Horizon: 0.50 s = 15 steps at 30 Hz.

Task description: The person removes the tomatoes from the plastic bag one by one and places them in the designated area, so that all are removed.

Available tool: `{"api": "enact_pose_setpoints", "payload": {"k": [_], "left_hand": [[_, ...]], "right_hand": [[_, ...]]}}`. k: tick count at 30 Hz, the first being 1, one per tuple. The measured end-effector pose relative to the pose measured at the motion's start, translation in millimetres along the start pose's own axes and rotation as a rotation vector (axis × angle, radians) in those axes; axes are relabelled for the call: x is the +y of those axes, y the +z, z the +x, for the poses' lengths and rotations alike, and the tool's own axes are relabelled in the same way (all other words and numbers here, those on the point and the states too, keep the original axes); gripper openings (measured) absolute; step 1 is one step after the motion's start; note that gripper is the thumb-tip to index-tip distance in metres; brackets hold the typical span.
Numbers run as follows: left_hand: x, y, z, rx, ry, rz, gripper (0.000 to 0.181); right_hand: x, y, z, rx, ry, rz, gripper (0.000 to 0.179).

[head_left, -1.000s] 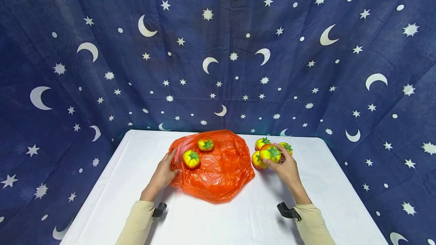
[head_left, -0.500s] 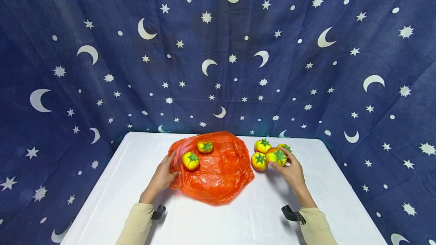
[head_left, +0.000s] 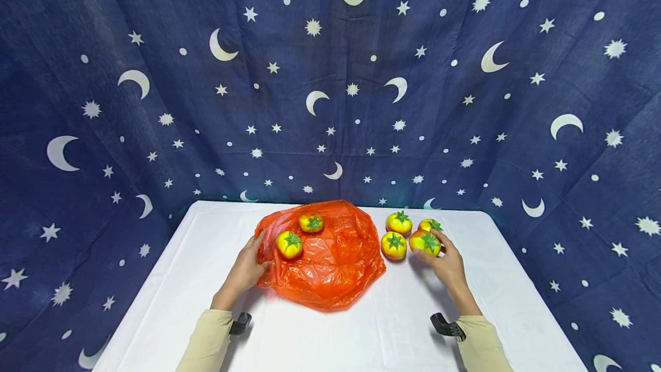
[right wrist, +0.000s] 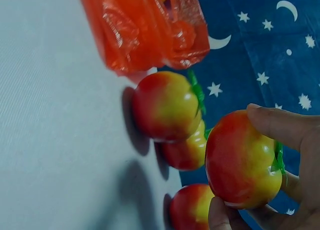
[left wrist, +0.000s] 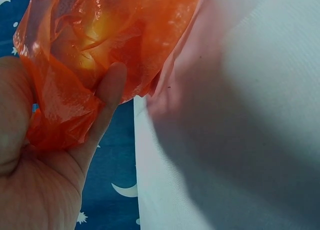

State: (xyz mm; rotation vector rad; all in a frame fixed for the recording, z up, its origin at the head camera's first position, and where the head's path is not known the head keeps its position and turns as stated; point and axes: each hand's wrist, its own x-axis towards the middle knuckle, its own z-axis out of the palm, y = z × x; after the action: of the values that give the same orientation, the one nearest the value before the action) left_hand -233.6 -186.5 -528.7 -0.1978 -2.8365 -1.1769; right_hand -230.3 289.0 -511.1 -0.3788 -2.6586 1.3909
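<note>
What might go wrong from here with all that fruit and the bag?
Two things, perhaps. The held fruit looks round and glossy, so it might slip from the right hand, or bump the three loose fruits nearby and set them rolling. Also, the left hand holds the thin, crumpled red bag at its edge; a sharp tug might shift the two bagged fruits.

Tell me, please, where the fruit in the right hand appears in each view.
Head: the held fruit, right of centre, lower half, in the right hand.
Left wrist: not in the picture.
Right wrist: the held fruit, right of centre, lower half.
Shared landmark: the red bag, lower middle in head, top left in left wrist, top middle in right wrist.
</note>
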Motion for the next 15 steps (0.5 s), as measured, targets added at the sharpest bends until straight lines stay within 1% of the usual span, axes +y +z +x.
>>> {"api": "enact_pose_setpoints", "payload": {"k": [6,11,15], "left_hand": [[-1.4,0.8,0.4,0.007,0.013,0.000,0.085],[-1.3,1.1,0.2,0.005,0.019,-0.003,0.085],[-2.1,1.2,-0.9,0.017,0.028,0.002,0.085]], "right_hand": [[9.9,2.8,3.3,0.009,0.019,-0.007,0.080],[15.7,3.9,5.1,-0.006,0.045,-0.014,0.080],[20.8,6.3,6.9,-0.013,0.063,-0.020,0.082]]}}
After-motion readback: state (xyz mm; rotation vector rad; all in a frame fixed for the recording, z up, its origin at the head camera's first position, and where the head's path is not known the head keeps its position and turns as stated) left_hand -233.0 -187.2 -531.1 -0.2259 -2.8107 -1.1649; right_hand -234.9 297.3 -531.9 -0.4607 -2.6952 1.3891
